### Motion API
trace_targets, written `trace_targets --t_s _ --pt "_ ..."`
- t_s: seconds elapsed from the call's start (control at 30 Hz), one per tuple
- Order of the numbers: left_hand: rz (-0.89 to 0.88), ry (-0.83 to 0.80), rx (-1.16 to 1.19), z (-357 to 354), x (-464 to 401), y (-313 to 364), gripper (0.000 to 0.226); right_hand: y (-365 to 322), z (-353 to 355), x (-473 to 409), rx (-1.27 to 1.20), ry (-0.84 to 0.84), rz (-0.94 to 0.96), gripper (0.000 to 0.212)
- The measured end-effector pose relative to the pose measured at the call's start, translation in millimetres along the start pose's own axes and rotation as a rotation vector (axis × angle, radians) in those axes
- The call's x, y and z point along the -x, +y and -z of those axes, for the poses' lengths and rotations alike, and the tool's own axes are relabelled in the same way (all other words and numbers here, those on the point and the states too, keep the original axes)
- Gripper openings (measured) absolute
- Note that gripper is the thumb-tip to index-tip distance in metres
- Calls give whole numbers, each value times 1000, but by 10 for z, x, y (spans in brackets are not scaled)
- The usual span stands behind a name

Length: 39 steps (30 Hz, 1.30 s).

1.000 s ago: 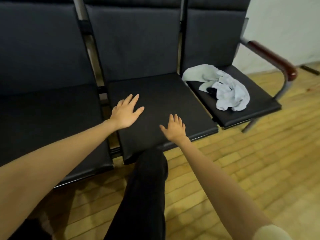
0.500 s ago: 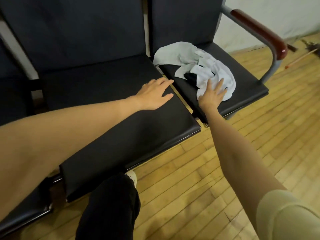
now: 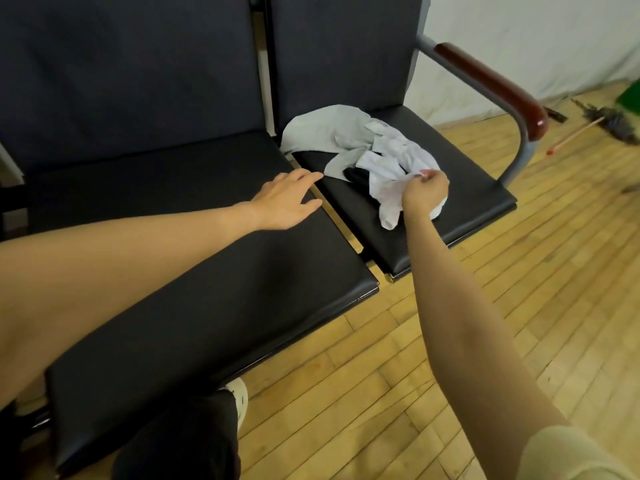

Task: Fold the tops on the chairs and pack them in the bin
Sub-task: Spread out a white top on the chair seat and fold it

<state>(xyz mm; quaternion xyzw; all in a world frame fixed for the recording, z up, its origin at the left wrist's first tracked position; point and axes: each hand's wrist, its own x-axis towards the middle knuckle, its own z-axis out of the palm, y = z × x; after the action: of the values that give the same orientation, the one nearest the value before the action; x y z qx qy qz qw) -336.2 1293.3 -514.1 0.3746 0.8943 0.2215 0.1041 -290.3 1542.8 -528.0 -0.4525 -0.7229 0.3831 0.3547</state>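
Note:
A crumpled pale grey-white top (image 3: pixel 349 140) lies on the black seat of the rightmost chair (image 3: pixel 474 188), with a dark patch showing under its folds. My right hand (image 3: pixel 425 192) is on the near edge of the top, its fingers curled and pinching the cloth. My left hand (image 3: pixel 287 199) lies flat with straight fingers on the right edge of the middle chair seat (image 3: pixel 194 258), a short way left of the top. No bin is in view.
A metal armrest with a red-brown pad (image 3: pixel 491 81) borders the right chair. Beyond it a duster with a wooden handle (image 3: pixel 595 123) lies on the wooden floor. My dark trouser leg (image 3: pixel 180 441) and shoe are at the bottom, by the middle seat's front edge.
My right hand went from lying open on the top to curling and pinching its near edge. My left hand stayed on the middle seat. The view shifted slightly rightward.

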Motion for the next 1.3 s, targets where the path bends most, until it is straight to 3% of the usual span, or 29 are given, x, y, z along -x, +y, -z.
trace_targets --t_s 0.07,0.13,0.33,0.5,0.73,0.97,1.13,1.2,1.3 --pt "41 25 75 101 -5 32 60 -367 51 136 -347 103 5 18" --pt "64 68 142 238 9 59 61 -685 127 254 -540 119 35 17" --pt "50 129 334 716 169 261 76 -1370 483 540 -802 -182 83 10" --pt "56 149 493 1146 365 447 88 -1794 779 791 -800 -454 140 16" --pt "14 199 605 1716 1029 602 90 -2363 1192 1376 -1020 -779 241 18" --pt "-4 328 621 2064 2391 512 58 -2767 1341 2453 -1157 -1005 77 17" --pt "73 366 544 2068 3340 183 48 -3050 1379 3176 -1239 -1203 0 12" --pt "94 451 495 2072 3659 97 47 -3182 1383 3469 -1220 -1250 -1 11" --pt "114 708 429 2101 4068 43 45 -3392 1401 3925 -1178 -1280 20 15"
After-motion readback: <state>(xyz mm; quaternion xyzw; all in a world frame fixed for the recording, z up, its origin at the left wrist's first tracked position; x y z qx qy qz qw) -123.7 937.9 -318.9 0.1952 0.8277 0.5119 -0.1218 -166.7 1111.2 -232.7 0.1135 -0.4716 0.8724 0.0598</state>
